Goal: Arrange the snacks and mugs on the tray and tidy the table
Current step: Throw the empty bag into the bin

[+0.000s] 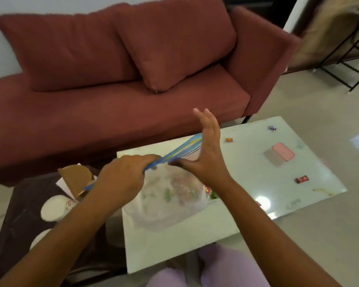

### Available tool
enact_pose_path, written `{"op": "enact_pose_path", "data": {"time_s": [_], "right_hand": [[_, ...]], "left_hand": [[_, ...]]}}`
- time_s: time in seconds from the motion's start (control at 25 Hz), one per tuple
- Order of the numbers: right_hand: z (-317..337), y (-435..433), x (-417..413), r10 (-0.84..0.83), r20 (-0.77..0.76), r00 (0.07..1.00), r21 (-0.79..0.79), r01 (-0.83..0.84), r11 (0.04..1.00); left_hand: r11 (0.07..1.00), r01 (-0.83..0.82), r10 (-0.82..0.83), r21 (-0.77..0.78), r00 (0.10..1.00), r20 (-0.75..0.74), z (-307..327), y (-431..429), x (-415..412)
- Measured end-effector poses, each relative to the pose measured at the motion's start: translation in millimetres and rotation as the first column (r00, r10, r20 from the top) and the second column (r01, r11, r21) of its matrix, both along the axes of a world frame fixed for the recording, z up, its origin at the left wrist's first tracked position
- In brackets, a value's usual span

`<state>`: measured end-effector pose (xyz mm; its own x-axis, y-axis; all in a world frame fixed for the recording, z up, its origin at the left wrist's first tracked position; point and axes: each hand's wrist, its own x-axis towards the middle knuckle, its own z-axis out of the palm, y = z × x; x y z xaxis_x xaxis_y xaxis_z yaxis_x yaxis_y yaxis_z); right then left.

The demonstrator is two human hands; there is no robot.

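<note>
Now my left hand [122,175] pinches the zip bag [170,201]'s blue seal [174,152], which runs toward two o'clock past my open, splayed right hand [203,154], the nearer hand to the loose candies [302,179].

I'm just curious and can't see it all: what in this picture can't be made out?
- Contents of the zip bag, head view: blurred by cloudy plastic.
- Sweets behind the right hand: mostly hidden by the wrist.
- Lower white mug: covered by the left forearm.
- Wrappers on the glass table: too small to read.
</note>
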<state>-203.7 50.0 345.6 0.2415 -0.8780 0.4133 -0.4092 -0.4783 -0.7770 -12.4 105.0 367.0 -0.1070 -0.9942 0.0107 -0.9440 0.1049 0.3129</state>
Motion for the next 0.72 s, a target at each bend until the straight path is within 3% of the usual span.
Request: {"op": "enact_pose_path", "data": {"time_s": [0.12,0.24,0.36,0.44,0.52,0.64,0.72], "right_hand": [[29.7,1.7,-43.2,0.054,0.180,0.982,0.303,-0.108,0.947],[50.1,15.4,-59.0,0.167,0.272,0.948,0.416,-0.272,0.868],[63.1,32.4,-74.5,0.209,0.361,0.909,0.424,-0.360,0.831],[69.5,42.8,-94.2,0.191,0.378,0.906,0.471,-0.366,0.802],[70.7,50.6,-111.0,0.140,0.305,0.942,0.479,-0.278,0.833],[69.3,54.7,-145.1,-0.102,0.268,0.958,0.493,-0.045,0.869],[66.7,51.0,-179.4,-0.310,0.342,0.887,0.542,0.084,0.836]], "left_hand": [[0.990,0.118,-0.137,-0.081,0.946,-0.295,39.8,-26.3,-24.4],[0.970,-0.034,-0.147,-0.241,0.708,-0.691,60.1,-34.4,-74.0],[0.958,-0.073,-0.197,-0.278,0.539,-0.819,67.5,-22.0,-128.8],[0.952,-0.066,-0.231,-0.299,0.488,-0.842,71.2,-15.4,-153.4],[0.931,-0.041,-0.281,-0.362,0.550,-0.787,70.8,-14.1,-167.8],[0.868,-0.020,-0.283,-0.495,0.801,-0.528,59.4,-8.9,-195.2],[0.936,-0.055,-0.157,-0.349,0.820,-0.550,47.2,4.1,-215.2]]}}
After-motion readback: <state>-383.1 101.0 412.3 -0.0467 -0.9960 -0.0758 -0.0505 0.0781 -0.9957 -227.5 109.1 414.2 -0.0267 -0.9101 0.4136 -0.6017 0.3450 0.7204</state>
